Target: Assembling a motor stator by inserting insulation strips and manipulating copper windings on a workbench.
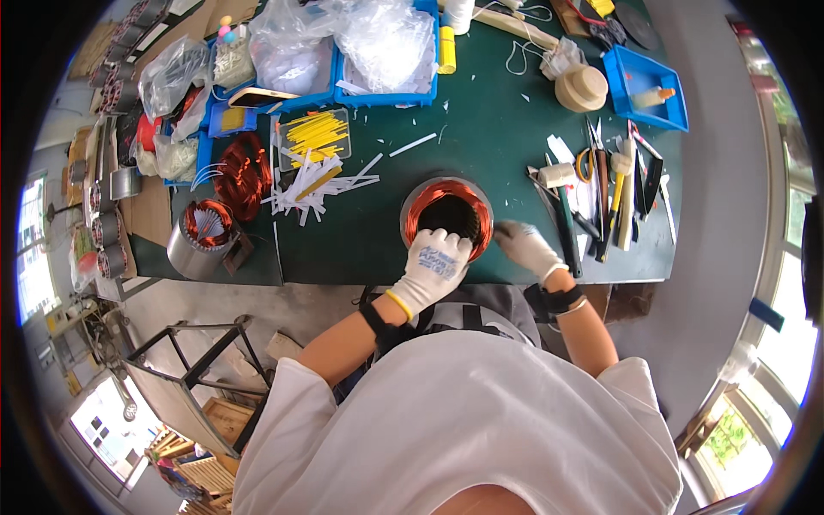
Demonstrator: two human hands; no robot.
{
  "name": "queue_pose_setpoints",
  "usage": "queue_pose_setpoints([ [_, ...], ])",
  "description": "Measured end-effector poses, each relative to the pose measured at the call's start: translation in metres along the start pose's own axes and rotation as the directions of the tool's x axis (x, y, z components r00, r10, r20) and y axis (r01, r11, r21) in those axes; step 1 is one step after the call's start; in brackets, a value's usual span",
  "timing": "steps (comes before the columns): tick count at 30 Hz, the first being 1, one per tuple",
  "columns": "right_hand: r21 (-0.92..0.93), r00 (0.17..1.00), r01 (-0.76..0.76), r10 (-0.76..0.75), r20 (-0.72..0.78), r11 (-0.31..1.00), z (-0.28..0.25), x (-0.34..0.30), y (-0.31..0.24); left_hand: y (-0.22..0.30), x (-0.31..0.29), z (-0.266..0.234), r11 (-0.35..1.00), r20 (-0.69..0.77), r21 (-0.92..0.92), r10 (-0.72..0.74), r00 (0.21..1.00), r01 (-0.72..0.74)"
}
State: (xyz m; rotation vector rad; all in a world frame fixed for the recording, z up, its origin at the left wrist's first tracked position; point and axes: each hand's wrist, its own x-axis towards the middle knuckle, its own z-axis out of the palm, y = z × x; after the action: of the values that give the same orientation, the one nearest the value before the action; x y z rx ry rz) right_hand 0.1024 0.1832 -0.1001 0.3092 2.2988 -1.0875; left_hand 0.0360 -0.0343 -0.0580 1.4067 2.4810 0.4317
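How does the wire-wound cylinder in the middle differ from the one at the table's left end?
The central cylinder has the left hand over its near edge; no hand is at the left cylinder. The central cylinder's opening looks dark, while the left cylinder's holds pale pieces. The left cylinder shows more grey outer wall than the central cylinder. Both have reddish wire around their openings.

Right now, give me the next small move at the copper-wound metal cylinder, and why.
Perhaps rest the white-gloved right hand on the right rim of the grey metal cylinder lined with copper-red wire coils, to steady it: the white-gloved left hand is over its near side, and the right hand is just beside it.
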Motion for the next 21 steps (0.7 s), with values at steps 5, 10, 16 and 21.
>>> queue_pose_setpoints([
  [5,0.160,0.907,-0.046,0.108,-0.407,0.986,-0.027,-0.032,-0.056,-0.022,-0.025,-0.015,0.988,-0.307,-0.137,0.024,0.951,-0.069],
  [10,-0.147,0.946,-0.264,0.227,-0.232,0.953,-0.010,-0.009,-0.080,-0.030,0.006,-0.021,0.619,0.123,-0.526,-0.623,0.772,0.583],
  [16,-0.076,0.965,-0.220,0.206,-0.165,0.972,-0.012,-0.011,-0.075,-0.069,-0.003,-0.014,0.753,0.056,-0.542,-0.411,0.910,0.373],
  [21,-0.341,0.958,-0.060,-0.042,-0.283,0.938,-0.026,0.003,-0.090,-0.044,-0.010,-0.014,0.669,0.100,-0.465,-0.611,0.785,0.580],
])
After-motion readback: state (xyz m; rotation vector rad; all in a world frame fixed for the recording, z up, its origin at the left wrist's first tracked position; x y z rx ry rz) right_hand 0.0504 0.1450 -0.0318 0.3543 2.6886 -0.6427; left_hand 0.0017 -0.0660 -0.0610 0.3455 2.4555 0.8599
